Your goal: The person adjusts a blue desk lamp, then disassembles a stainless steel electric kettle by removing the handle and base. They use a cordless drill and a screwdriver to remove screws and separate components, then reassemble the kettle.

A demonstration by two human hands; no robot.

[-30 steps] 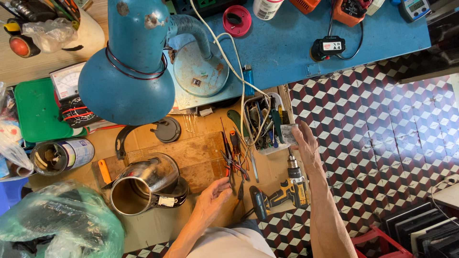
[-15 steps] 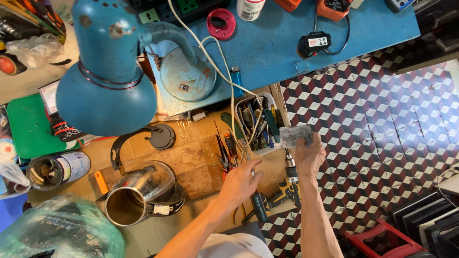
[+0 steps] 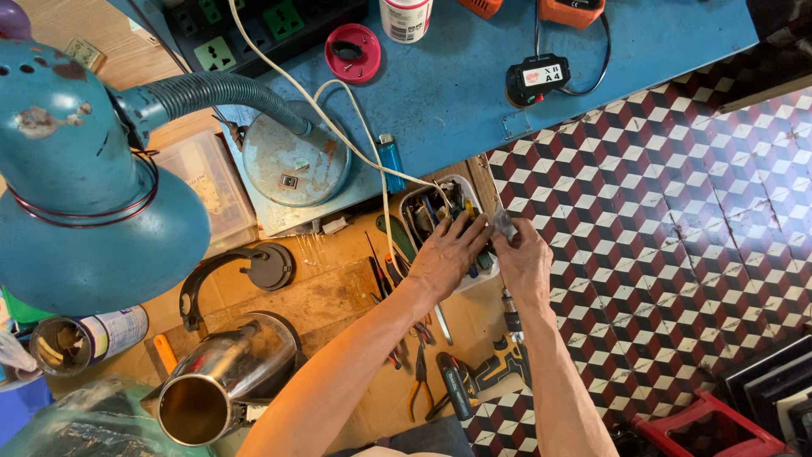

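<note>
At the edge of a cluttered wooden counter [image 3: 330, 296], above a chequered tile floor [image 3: 677, 211], we are working with both hands at a white tool tray [image 3: 412, 196]. Our right hand [image 3: 524, 262] is pinching a small clear plastic packet [image 3: 504, 222] between thumb and fingertips, its grip closed on it just beside the tray's right rim. Our left hand [image 3: 448, 254] is lying loosely spread over the tools in the tray; we cannot tell whether it grasps any. The packet looks light, thin, limp and somewhat slippery, best held by its edge. Its long axis seems to be running away from us, toward the blue board [image 3: 474, 85].
</note>
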